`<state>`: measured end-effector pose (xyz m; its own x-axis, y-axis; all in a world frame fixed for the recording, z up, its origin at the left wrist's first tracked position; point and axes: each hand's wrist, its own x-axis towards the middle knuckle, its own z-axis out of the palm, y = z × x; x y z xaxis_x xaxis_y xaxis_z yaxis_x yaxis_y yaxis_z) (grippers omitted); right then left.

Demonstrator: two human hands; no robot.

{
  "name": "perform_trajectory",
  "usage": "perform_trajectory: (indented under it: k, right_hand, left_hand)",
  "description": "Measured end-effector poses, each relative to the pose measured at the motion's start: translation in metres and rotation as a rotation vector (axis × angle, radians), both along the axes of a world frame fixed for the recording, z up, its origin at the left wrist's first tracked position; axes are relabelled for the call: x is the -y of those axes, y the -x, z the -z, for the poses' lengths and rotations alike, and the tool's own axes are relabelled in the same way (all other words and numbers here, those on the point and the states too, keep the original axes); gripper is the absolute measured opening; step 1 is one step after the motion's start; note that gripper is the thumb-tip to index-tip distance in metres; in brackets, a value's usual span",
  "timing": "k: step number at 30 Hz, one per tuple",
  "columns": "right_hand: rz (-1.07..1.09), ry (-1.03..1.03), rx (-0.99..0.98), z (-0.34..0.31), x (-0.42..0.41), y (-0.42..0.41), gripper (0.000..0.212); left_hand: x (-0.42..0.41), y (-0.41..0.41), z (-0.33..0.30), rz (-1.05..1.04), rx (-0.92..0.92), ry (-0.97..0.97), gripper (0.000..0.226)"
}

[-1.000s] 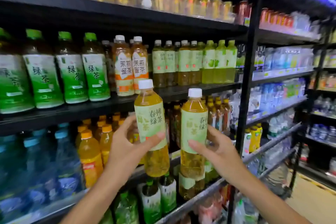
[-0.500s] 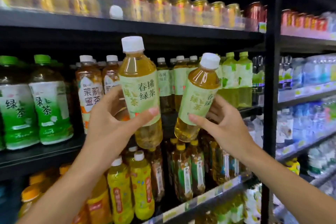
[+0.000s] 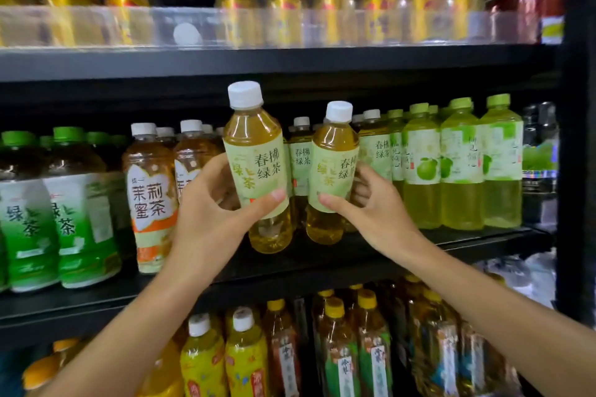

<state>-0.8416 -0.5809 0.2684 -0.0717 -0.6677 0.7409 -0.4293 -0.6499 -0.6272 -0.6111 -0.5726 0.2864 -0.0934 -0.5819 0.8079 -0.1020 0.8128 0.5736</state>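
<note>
Left hand (image 3: 206, 213) grips the left bottle (image 3: 258, 164) round its label, thumb across the front and fingers curled behind. Right hand (image 3: 377, 216) grips the right bottle (image 3: 332, 171) the same way, thumb on the label's lower edge and fingers (image 3: 361, 185) wrapped round the far side.

Both bottles have white caps, pale green labels and amber tea. They are near upright, with caps leaning slightly apart. They sit side by side, not touching, the left one higher.

Both are at the middle shelf (image 3: 322, 255), bases low over its front part. Can't tell if either base touches it. A same-label row (image 3: 377, 151) stands right behind them.

On that shelf, orange-label bottles (image 3: 150, 200) stand to the left, then green tea bottles (image 3: 80, 219). Lime bottles (image 3: 461, 167) stand to the right. Gold cans (image 3: 283, 16) are on the shelf above, yellow-cap bottles (image 3: 335, 348) on the one below.
</note>
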Motion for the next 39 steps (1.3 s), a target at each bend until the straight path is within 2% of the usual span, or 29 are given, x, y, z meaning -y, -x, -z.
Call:
perform_trajectory:
  k: [4, 9, 14, 28, 31, 34, 36, 39]
  right_hand:
    - [-0.022, -0.024, -0.018, -0.003, 0.016, 0.004, 0.054]
    - [0.002, -0.057, -0.139, -0.008, 0.03, 0.002, 0.053]
    - [0.03, -0.044, -0.104, -0.002, 0.039, -0.001, 0.046]
    - [0.105, -0.018, -0.133, 0.003, 0.043, -0.008, 0.048]
    - [0.138, -0.004, -0.182, 0.001, 0.037, -0.009, 0.051]
    - [0.252, -0.04, -0.331, 0.002, 0.027, -0.003, 0.061]
    - [0.369, -0.029, -0.449, 0.002, 0.017, 0.002, 0.075]
    - [0.503, 0.064, -0.575, 0.002, 0.0, 0.004, 0.096]
  left_hand:
    - [0.008, 0.004, -0.002, -0.019, -0.017, -0.023, 0.054]
    - [0.014, 0.012, -0.006, -0.045, -0.006, -0.028, 0.053]
    - [0.018, 0.017, -0.007, -0.087, 0.016, -0.031, 0.055]
    - [0.05, 0.032, -0.001, -0.118, 0.052, -0.196, 0.053]
    - [0.054, 0.034, -0.002, -0.126, 0.105, -0.21, 0.049]
    - [0.053, 0.03, -0.001, -0.183, 0.261, -0.219, 0.043]
    - [0.049, 0.026, 0.005, -0.264, 0.41, -0.163, 0.054]
    - [0.041, 0.02, 0.018, -0.391, 0.54, 0.018, 0.107]
